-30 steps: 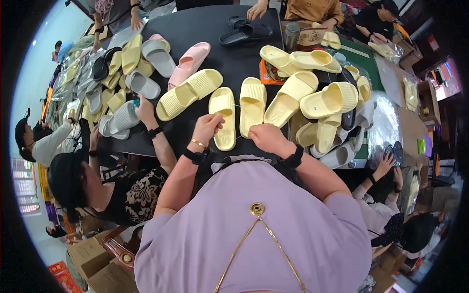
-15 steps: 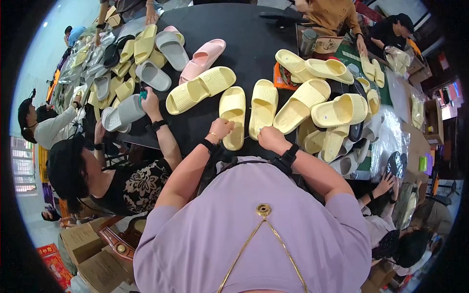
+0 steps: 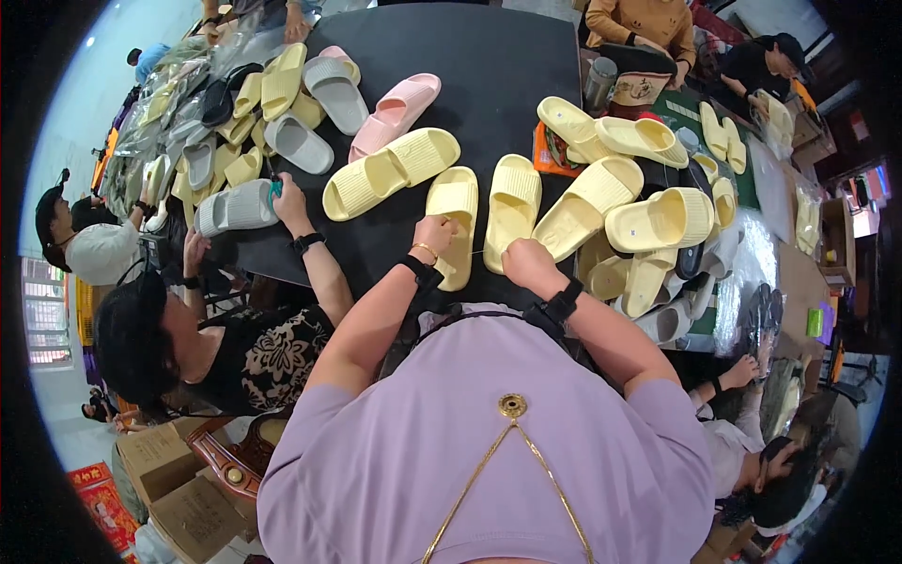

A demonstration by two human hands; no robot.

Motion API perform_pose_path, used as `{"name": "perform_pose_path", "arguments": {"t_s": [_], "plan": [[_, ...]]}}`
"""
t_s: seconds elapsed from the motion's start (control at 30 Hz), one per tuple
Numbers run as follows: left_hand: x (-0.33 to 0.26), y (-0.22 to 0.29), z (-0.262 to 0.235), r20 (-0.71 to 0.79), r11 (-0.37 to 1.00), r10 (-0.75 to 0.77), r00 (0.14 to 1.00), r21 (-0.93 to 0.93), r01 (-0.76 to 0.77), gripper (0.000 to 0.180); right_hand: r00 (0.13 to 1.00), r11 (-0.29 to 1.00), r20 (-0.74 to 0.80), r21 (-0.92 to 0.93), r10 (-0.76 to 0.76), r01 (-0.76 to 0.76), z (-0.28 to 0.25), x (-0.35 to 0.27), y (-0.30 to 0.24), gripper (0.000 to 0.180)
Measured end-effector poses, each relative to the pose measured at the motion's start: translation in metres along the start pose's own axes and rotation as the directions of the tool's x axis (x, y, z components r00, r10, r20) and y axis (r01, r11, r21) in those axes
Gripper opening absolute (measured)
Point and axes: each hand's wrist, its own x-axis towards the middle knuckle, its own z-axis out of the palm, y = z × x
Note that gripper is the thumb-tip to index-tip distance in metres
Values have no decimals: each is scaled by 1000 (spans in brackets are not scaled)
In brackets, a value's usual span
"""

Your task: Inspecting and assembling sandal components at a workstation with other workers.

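Two pale yellow slide slippers stand side by side in front of me on the black table, toes pointing away. My left hand is closed over the inner sole of the left slipper. Against the heel of the right slipper, my right hand is closed with its fingers curled under. A faint thin pale line shows between the two hands; what the fingertips pinch is too small to make out. Another yellow slipper pair lies joined end to end at the left, and a yellow slipper lies close on the right.
Yellow and grey slippers are heaped at right near a steel tumbler. Pink slippers and more grey and yellow ones lie at left. A co-worker's hand with green-handled scissors works beside a grey slipper.
My hands stay at the two slippers, the right one turned slightly more fist-like. At left, the co-worker's grey slipper has turned ribbed side up. The person across has drawn their hands together.
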Motion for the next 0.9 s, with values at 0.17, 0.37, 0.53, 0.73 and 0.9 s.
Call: {"name": "perform_pose_path", "arguments": {"t_s": [0.17,0.37,0.53,0.73,0.9], "plan": [[-11,9,-1,-63,1000,-20,998,0,20,38,996,1000,-92,-9,-2,1,28,28,15,33],[-31,14,-9,-262,987,152,953,93,-132,39,976,999,-214,-31,-33,27,36,53,13,28],[-14,18,-19,-435,986,166,885,60,-155,27,958,998,-284,-48,-42,30,37,63,15,30],[34,30,-32,-383,972,168,908,219,-87,28,959,997,-281,-83,-30,7,33,67,14,31],[64,59,-30,-197,822,11,980,560,103,34,968,996,-252,-85,-10,-12,31,68,15,29]]}}
